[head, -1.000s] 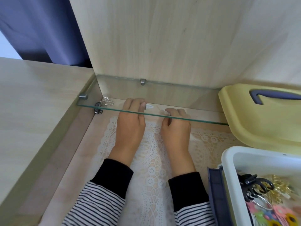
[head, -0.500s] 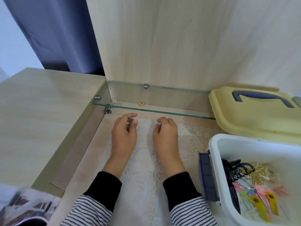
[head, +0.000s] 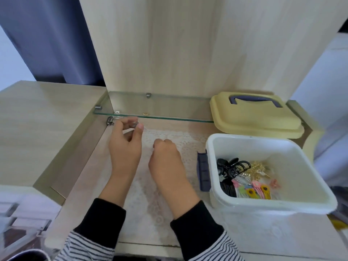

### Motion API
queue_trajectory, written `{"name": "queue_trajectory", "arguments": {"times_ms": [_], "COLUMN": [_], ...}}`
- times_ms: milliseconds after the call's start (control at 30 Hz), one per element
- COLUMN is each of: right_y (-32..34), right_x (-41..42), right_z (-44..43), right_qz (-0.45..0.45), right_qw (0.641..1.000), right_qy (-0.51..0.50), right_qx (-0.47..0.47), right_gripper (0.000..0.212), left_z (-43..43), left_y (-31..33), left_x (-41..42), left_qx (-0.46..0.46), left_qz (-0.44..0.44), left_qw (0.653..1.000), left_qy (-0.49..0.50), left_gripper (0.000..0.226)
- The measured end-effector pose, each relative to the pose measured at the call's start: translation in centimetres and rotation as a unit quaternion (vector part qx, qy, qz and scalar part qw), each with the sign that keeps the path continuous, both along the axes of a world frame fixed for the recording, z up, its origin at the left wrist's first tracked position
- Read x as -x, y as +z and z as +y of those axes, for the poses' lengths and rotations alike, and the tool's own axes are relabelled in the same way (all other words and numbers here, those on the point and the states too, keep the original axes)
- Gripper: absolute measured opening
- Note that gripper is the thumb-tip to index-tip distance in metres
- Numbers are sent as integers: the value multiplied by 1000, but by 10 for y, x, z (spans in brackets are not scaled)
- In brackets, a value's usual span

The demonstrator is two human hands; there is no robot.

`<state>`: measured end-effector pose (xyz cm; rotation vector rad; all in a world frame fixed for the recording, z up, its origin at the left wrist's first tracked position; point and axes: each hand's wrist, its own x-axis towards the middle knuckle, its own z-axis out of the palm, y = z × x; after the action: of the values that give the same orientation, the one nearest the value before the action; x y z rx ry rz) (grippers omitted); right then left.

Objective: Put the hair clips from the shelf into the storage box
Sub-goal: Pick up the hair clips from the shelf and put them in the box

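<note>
Midway: storage box (head: 244,137), 3 o'clock, holds many hair clips (head: 250,187); left hand (head: 125,149) pinches a clear clip (head: 135,124), curled right hand (head: 165,161) shows no readable contents; gold clip (head: 145,113) awaits on glass shelf (head: 178,110), 12 o'clock.

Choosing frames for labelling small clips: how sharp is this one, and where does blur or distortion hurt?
Head view: the middle is fairly sharp, the storage box rim crisp; the lower left corner smears; the wide lens bends edges; the small clip pinched by the left hand shows no detail.
</note>
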<state>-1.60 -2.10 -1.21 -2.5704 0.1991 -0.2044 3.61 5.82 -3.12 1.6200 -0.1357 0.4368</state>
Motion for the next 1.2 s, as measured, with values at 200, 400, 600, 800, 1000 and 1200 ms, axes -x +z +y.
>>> {"name": "queue_trajectory", "arguments": {"times_ms": [200,400,600,800,1000,1200], "right_y": [68,134,128,88,72,48], "right_x": [39,71,67,61,70,77], "right_z": [-44,-134,-213,-239,-244,-239], "right_qz": [14,110,231,311,356,394], "right_qw": [993,979,955,927,889,852], "right_qy": [73,131,149,164,195,237], "right_qx": [94,114,115,133,210,252], "right_gripper": [12,15,18,16,8,17], "left_z": [-26,-67,-120,-155,-168,-177], "left_y": [55,101,94,67,49,40], "left_x": [30,49,56,54,59,61], "left_qx": [41,-52,-218,-353,-376,-427], "left_qz": [-45,-10,87,98,136,168], "left_qw": [995,972,911,853,811,760], "left_qy": [-76,-227,-338,-372,-428,-460], "left_gripper": [11,15,8,3,5,2]}}
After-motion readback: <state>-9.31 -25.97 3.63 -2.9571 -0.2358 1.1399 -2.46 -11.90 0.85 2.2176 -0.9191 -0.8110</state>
